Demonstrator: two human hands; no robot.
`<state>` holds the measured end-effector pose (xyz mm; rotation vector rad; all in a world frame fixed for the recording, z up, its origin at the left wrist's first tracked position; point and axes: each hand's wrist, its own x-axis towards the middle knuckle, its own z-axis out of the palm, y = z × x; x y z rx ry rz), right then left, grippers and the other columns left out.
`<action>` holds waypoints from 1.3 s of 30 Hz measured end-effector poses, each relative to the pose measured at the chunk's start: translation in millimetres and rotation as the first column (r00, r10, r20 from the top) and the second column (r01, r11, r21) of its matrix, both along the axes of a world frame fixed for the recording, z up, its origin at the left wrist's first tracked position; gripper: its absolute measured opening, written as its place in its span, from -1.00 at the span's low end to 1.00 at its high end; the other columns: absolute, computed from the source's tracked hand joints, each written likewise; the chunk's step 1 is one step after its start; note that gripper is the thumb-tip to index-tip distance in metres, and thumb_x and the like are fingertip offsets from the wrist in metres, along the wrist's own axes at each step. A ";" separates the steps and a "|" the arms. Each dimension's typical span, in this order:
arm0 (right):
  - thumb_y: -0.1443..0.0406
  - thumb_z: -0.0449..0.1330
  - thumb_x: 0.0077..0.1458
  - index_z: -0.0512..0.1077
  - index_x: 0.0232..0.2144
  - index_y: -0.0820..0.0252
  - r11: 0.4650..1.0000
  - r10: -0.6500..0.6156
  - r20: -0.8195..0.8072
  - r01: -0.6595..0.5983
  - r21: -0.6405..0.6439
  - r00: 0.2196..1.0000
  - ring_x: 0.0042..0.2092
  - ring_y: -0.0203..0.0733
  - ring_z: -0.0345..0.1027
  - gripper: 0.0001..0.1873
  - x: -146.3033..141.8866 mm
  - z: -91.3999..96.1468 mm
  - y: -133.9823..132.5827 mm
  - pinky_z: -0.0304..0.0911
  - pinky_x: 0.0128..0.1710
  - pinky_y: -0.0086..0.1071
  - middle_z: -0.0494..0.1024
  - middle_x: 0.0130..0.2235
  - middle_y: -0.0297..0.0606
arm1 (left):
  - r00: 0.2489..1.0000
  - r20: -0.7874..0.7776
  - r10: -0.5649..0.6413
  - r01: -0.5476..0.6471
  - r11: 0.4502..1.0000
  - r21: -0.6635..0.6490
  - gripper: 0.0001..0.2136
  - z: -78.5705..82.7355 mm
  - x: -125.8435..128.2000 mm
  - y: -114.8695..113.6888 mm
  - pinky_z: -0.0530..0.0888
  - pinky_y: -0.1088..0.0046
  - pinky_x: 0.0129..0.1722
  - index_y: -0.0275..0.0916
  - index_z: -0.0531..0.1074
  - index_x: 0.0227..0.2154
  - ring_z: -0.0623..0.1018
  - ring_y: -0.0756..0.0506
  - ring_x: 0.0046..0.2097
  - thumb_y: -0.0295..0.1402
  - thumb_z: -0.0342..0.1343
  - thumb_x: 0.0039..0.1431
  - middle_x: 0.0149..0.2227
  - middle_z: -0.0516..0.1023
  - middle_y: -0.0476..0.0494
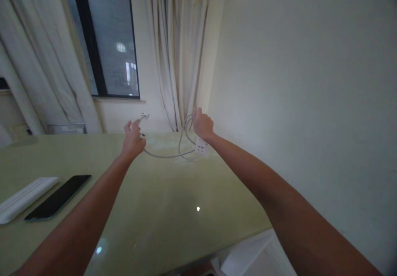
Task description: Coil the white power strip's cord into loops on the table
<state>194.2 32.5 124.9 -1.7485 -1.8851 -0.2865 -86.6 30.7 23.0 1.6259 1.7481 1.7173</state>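
My right hand is closed around a loop of grey-white cable just above a white power strip that stands at the far edge of the table. The cable sags in an arc across to my left hand, which pinches the cable's end with its white plug raised above the tabletop. Both arms reach far forward over the glossy pale green table.
A dark phone and a white flat device lie at the table's left. Cream curtains hang behind the hands beside a dark window. A bare wall fills the right side.
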 end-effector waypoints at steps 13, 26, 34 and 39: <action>0.15 -0.09 0.53 0.27 0.24 0.07 0.706 0.708 0.462 -0.534 -0.465 0.534 -0.03 0.10 0.65 -0.64 -59.6 -102.4 -61.9 0.51 -0.10 -0.07 0.71 -0.08 -0.01 | 0.869 0.445 -0.218 0.323 0.931 -0.173 -0.55 -41.2 24.4 -19.8 0.44 0.38 -0.25 -0.29 0.61 -0.23 0.64 -0.22 -0.14 -0.43 0.16 -0.34 -0.25 0.68 -0.26; 0.34 -0.19 0.53 0.30 0.19 0.14 0.727 0.629 0.681 -0.594 -0.344 0.376 -0.13 0.00 0.64 -0.63 -16.0 -95.2 -57.8 0.36 -0.33 -0.26 0.70 -0.08 -0.06 | 0.878 0.478 -0.027 0.175 0.947 -0.268 -0.76 -56.1 25.3 -42.5 0.01 0.48 -0.55 -0.21 0.47 -0.62 0.17 0.01 -0.56 -0.20 0.37 -0.14 -0.65 0.34 -0.01; 0.42 -0.12 0.50 0.42 0.01 0.19 0.707 0.542 0.821 -0.626 -0.329 0.180 -0.04 -0.05 0.48 -0.68 39.9 -51.5 -50.7 0.25 -0.12 -0.22 0.68 -0.17 -0.05 | 0.612 0.782 -0.117 0.258 0.964 -0.058 -0.92 -41.5 18.5 -54.8 0.17 0.58 -0.55 -0.23 0.40 -0.37 0.14 0.12 -0.59 -0.38 0.18 0.10 -0.41 0.50 -0.02; 0.40 -0.10 0.50 0.37 0.18 0.08 0.832 0.509 0.784 -0.438 -0.342 0.356 -0.17 -0.09 0.54 -0.63 63.2 -25.9 -51.0 0.21 -0.28 -0.30 0.67 -0.03 -0.04 | 0.516 0.829 -0.215 0.390 0.921 -0.003 -0.85 -30.4 26.7 -55.1 0.01 0.57 -0.67 -0.31 0.54 -0.26 0.00 0.13 -0.67 -0.38 0.13 0.16 -0.57 0.30 0.12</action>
